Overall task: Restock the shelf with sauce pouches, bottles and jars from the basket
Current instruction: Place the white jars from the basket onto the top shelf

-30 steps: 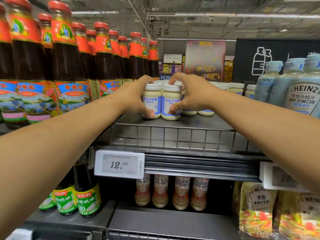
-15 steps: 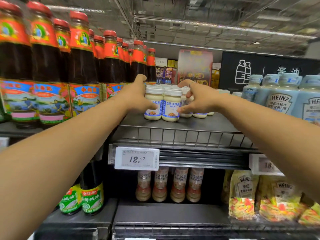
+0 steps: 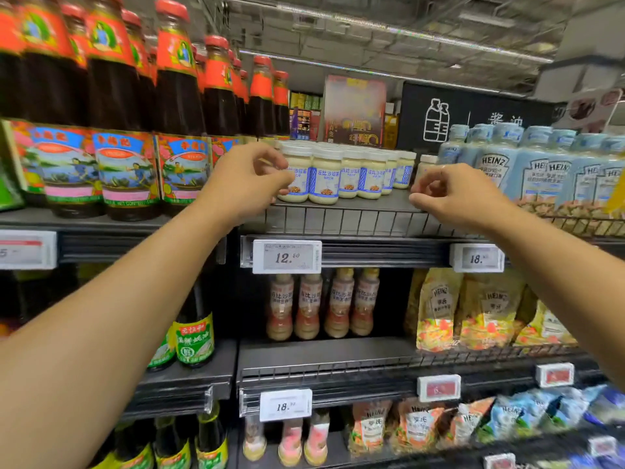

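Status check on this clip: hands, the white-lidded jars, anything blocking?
Left hand loosely curled, empty, overlapping the front-left jar in view. Right hand loosely curled, empty, over the shelf edge. White-lidded jars upright in rows. Nothing blocking.

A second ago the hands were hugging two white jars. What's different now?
Both hands let go and pulled back: the left hand hovers just left of the white jars, the right hand off to their right, holding nothing. The jars remain upright on the shelf.

White-capped, blue-labelled cream jars stand upright in rows on the shelf, frame centre.
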Demonstrator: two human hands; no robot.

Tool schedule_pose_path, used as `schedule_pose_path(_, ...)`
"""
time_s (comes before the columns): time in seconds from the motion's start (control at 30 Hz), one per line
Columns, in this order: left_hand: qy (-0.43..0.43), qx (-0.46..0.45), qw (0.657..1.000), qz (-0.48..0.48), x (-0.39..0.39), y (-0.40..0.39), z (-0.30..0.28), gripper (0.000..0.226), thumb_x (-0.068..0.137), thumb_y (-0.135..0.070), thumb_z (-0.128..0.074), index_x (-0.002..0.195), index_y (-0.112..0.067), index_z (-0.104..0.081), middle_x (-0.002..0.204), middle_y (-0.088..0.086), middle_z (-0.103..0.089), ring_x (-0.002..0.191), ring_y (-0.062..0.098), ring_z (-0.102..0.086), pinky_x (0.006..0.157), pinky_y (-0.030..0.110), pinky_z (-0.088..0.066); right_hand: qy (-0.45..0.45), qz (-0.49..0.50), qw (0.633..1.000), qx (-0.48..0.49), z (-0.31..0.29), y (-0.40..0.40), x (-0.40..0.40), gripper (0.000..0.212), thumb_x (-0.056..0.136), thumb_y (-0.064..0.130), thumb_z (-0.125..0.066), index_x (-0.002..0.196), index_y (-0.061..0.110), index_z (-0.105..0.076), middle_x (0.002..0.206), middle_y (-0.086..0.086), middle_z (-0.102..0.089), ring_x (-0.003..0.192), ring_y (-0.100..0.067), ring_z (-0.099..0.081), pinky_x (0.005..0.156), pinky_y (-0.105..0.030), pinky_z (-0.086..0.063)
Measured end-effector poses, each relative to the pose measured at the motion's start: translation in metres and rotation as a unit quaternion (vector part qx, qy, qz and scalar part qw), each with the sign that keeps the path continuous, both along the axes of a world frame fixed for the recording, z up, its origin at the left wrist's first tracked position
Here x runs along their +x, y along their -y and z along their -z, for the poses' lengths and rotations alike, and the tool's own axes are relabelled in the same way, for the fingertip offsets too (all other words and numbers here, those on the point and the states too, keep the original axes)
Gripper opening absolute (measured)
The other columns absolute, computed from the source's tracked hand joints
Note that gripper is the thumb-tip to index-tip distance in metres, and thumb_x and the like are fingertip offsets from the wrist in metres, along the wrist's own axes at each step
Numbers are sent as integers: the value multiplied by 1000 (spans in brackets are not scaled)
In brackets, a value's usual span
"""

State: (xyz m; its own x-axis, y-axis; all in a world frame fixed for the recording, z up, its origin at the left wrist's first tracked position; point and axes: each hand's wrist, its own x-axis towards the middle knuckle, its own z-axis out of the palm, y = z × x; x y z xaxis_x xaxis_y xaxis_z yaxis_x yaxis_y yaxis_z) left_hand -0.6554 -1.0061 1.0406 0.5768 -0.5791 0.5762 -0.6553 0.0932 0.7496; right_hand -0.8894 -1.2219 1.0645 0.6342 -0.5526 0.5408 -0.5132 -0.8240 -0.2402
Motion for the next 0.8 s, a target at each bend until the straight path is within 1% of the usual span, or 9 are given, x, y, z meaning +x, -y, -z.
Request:
schedule_pose_path(0.07, 56, -18, 998, -28, -11, -11, 12, 6, 88, -22, -74, 93, -23, -70, 80, -2, -75, 72, -1, -68, 70, 19, -57, 76, -26, 997, 11, 15, -8, -14, 11, 89, 37, -68, 86, 27, -70, 77, 12, -66, 73, -7, -61, 65, -25, -45)
schedule_pose_path(0.13, 114, -23, 991, -64, -24, -22, 26, 4, 90, -25, -71, 91, -28, -69, 81, -13, -71, 76, -5, -64, 69, 15, -51, 128, -44, 991, -12, 32, -13, -29, 8, 90, 33, -67, 92, 26, -70, 86, 11, -68, 83, -11, -65, 74, -29, -48)
schedule_pose_path(0.27, 185, -41, 972, -139, -55, -44, 58, 20, 89, -22, -69, 108, -27, -68, 108, -15, -67, 101, 7, -63, 92, 27, -50, 185, -86, 978, -49, 70, -17, -65, 20, 89, 22, -69, 109, 19, -69, 105, 3, -63, 102, -19, -62, 93, -34, -48)
schedule_pose_path(0.33, 234, -50, 954, -181, -71, -57, 76, 29, 87, -19, -69, 116, -22, -66, 122, -11, -61, 116, 6, -55, 102, 20, -41, 210, -111, 971, -19, 93, -18, -86, 21, 89, 19, -68, 109, 18, -68, 107, 2, -63, 100, -19, -63, 92, -33, -50)
schedule_pose_path(0.4, 239, -54, 946, -211, -91, -70, 103, 32, 86, -19, -67, 118, -25, -63, 122, -16, -58, 120, 6, -53, 103, 19, -39, 207, -123, 970, 15, 127, -18, -110, 20, 88, 17, -69, 108, 18, -68, 105, 1, -64, 94, -16, -63, 87, -26, -48)
schedule_pose_path(0.43, 225, -49, 947, -222, -102, -76, 122, 33, 86, -18, -66, 116, -31, -61, 118, -21, -57, 117, 7, -54, 101, 21, -42, 201, -131, 970, 37, 148, -18, -122, 20, 87, 15, -69, 106, 19, -68, 103, 2, -64, 92, -14, -63, 84, -23, -47)
schedule_pose_path(0.5, 185, -18, 954, -235, -125, -86, 169, 30, 87, -18, -66, 112, -34, -59, 111, -16, -61, 109, 11, -59, 96, 27, -48, 194, -153, 964, 103, 193, -18, -147, 17, 88, 13, -69, 103, 23, -68, 99, 2, -66, 88, -9, -64, 81, -17, -49)
schedule_pose_path(0.67, 21, 167, 970, -176, -194, -90, 314, 18, 85, -18, -67, 103, -23, -66, 101, 1, -68, 92, 22, -65, 87, 35, -52, 100, -149, 946, 268, 330, -25, -199, 9, 86, 15, -68, 96, 16, -69, 83, 7, -67, 77, -14, -65, 80, -19, -49)
schedule_pose_path(0.8, -137, 340, 925, -98, -236, -94, 416, 15, 89, 5, -65, 95, -9, -66, 91, 10, -68, 83, 21, -62, 83, 36, -51, -4, -78, 904, 421, 440, -48, -235, 3, 89, 6, -65, 91, 8, -66, 86, -10, -70, 83, -30, -67, 75, -29, -48)
